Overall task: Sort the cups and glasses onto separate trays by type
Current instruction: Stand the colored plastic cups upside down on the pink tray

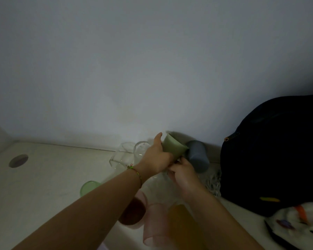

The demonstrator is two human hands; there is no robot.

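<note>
My left hand (156, 157) grips an olive-green cup (173, 147), tilted and lifted near the wall. Just below it, my right hand (182, 170) has its fingers curled at the cup's base; what they pinch is not clear in the dim light. A grey-blue cup (197, 156) stands right behind the green one. Clear glasses (132, 152) stand to the left of my left hand. Nearer to me are a light green cup (89, 187), a dark red cup (134, 211), a pink cup (155, 224) and an orange cup (183, 226), partly hidden by my forearms.
The white table (43, 186) has a round cable hole (18, 160) at the far left. A large black bag (275, 156) stands against the wall on the right. Crumpled clear plastic (212, 183) lies beside it. White cloth and dark objects (293, 230) lie at the lower right.
</note>
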